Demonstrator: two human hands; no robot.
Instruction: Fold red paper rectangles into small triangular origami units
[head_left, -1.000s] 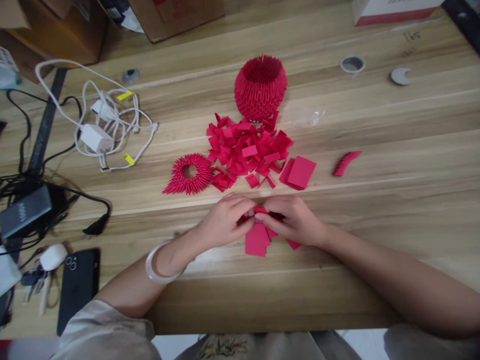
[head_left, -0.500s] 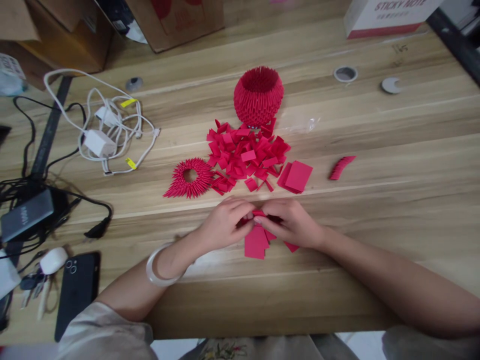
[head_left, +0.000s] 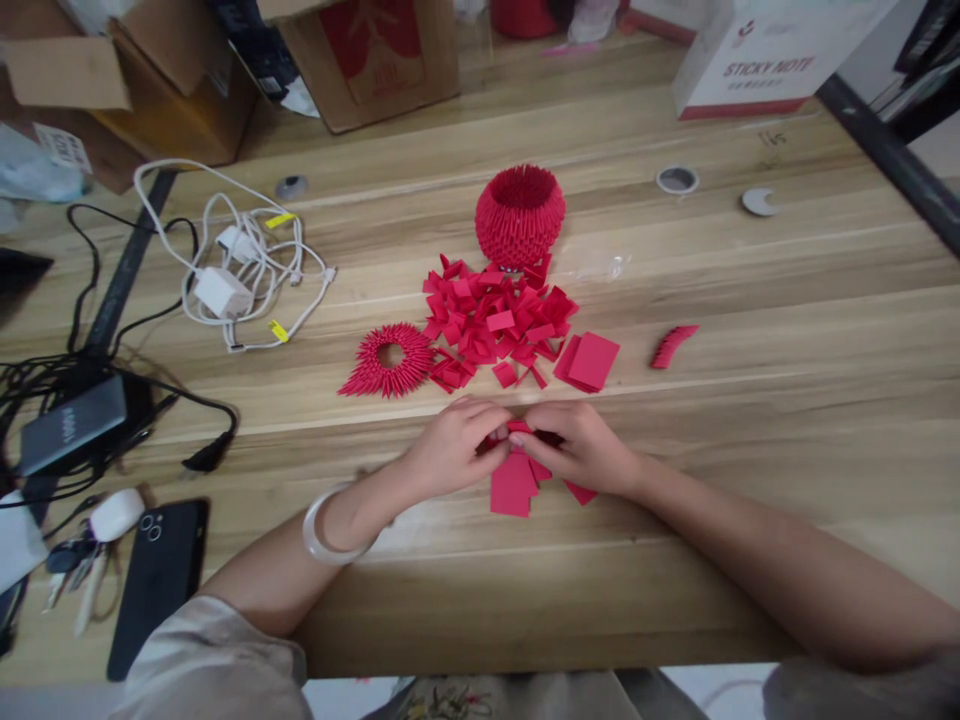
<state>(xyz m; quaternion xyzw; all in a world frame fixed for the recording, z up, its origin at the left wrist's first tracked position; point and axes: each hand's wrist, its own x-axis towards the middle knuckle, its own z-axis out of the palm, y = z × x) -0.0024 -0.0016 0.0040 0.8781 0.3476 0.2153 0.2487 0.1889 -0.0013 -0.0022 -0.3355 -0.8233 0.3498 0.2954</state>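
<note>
Both hands are down near the front edge of the tabletop (head_left: 750,420), fingertips meeting. My left hand (head_left: 450,448) and right hand (head_left: 583,447) are each pinching an end of one small red paper piece (head_left: 517,427), right above a few flat red slips (head_left: 512,485) lying under my wrists. I'd say this stuff is feather-light and thin. It creases easily and would probably slide on the wood, so I think the best grip is at the edges with fingertips, not flat palms. The loose pile of folded pieces (head_left: 495,320) sits just beyond, with the spiky ring (head_left: 390,358) to its left and the round red bowl shape (head_left: 520,212) behind.
</note>
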